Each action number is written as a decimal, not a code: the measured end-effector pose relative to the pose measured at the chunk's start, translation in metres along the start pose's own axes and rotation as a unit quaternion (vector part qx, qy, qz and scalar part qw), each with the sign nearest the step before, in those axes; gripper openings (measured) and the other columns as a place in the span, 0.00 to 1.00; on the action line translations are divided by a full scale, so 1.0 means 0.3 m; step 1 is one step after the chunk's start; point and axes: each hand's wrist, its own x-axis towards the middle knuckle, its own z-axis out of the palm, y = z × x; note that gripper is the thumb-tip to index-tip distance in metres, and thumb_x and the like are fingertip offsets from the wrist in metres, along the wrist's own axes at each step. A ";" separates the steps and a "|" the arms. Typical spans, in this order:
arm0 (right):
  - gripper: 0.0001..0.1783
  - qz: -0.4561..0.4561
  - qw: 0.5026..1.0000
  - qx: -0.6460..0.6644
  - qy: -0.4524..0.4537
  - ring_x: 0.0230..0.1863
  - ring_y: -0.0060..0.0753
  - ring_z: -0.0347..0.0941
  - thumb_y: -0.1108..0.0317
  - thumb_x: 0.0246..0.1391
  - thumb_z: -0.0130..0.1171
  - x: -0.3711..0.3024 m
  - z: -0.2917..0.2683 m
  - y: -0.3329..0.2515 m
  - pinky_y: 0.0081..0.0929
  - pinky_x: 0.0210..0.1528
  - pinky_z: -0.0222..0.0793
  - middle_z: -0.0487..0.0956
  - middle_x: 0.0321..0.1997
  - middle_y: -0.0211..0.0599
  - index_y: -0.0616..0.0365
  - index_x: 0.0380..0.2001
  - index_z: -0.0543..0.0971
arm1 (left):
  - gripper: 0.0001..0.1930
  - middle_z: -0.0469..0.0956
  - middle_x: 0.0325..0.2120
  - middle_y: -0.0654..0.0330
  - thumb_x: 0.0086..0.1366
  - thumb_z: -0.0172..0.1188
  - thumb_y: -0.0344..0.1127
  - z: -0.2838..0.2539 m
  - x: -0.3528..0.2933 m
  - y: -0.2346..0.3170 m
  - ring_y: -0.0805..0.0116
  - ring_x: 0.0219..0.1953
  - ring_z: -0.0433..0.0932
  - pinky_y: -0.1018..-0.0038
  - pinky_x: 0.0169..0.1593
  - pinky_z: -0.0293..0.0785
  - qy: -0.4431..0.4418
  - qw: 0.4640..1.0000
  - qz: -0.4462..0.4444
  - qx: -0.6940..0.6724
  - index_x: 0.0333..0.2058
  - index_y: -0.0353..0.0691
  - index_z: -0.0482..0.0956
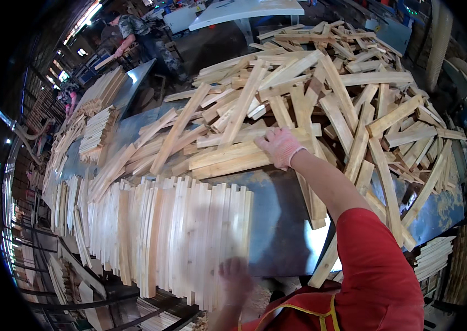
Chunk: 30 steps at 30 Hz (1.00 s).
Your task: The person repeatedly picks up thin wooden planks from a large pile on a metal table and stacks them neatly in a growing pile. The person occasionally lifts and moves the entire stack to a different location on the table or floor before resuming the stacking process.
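My right hand (pixel 281 147), in a pale pink work glove, reaches across the metal table and closes over the right end of a wooden board (pixel 232 158). That board lies at the near edge of a loose heap of boards (pixel 294 88). Low in the picture, my left hand (pixel 236 280) is dim and smeared, so its fingers do not show plainly. It is nearest the right end of a long row of narrow wooden strips (pixel 183 237), set side by side on the table. Whether it touches them I cannot tell.
The metal table (pixel 280 220) has boards jutting over its near edge on the right. Stacked strips (pixel 98 132) stand at the left. Another person (pixel 139 41) works at the far left. A ribbed hose (pixel 439 49) hangs at the far right. More wood (pixel 435 256) is stacked at lower right.
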 end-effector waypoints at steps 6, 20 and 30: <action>0.65 0.089 0.910 0.378 -0.145 0.60 0.58 0.78 0.58 0.36 0.78 -0.372 -0.054 -0.044 0.44 0.63 0.74 0.80 0.60 0.58 0.55 0.79 0.58 | 0.26 0.76 0.54 0.50 0.57 0.61 0.36 0.023 -0.022 0.015 0.47 0.54 0.75 0.47 0.62 0.68 -0.016 0.999 -0.021 -0.024 0.56 0.39 0.77; 0.54 0.274 0.765 0.512 -0.278 0.59 0.52 0.82 0.44 0.62 0.63 -0.989 0.249 -0.824 0.41 0.62 0.76 0.83 0.56 0.63 0.63 0.79 0.52 | 0.21 0.80 0.51 0.49 0.64 0.64 0.44 -0.131 -0.013 0.140 0.49 0.49 0.80 0.57 0.53 0.77 -0.187 0.858 -0.284 -0.385 0.50 0.36 0.83; 0.31 0.322 0.890 0.291 0.142 0.60 0.56 0.77 0.54 0.53 0.64 -0.974 0.137 -0.482 0.49 0.59 0.73 0.81 0.57 0.56 0.60 0.58 0.78 | 0.43 0.71 0.63 0.45 0.58 0.67 0.54 -0.097 -0.021 0.143 0.46 0.68 0.67 0.53 0.69 0.62 -0.133 0.989 -0.052 0.025 0.67 0.36 0.69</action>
